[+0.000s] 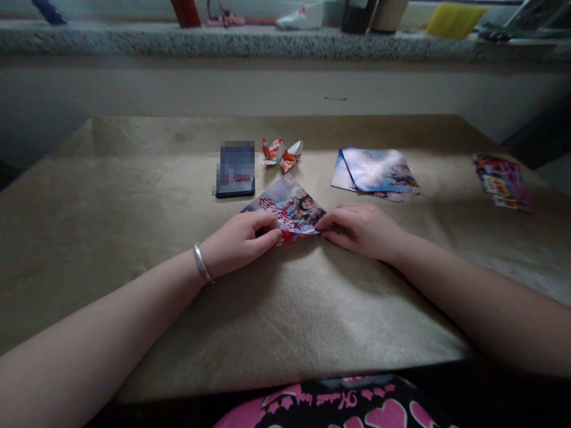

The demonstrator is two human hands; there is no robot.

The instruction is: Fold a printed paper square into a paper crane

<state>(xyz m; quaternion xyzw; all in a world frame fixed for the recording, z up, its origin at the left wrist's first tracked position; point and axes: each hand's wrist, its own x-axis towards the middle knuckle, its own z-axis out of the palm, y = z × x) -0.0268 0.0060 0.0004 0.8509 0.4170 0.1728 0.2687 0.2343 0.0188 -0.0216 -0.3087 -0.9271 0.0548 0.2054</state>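
A printed paper sheet [289,208], red and blue with a picture on it, lies folded into a triangle on the tan table cover [134,196]. My left hand [238,241], a silver bangle on its wrist, curls its fingers over the sheet's near left edge and pinches it. My right hand [363,229] presses its fingertips on the sheet's right corner. Both hands rest on the table.
A dark phone [235,172] lies just beyond the sheet. A small folded paper figure [282,153] sits behind it. A stack of printed sheets [379,171] lies to the right, another printed sheet [504,180] far right. A stone ledge [250,41] with assorted items runs along the back.
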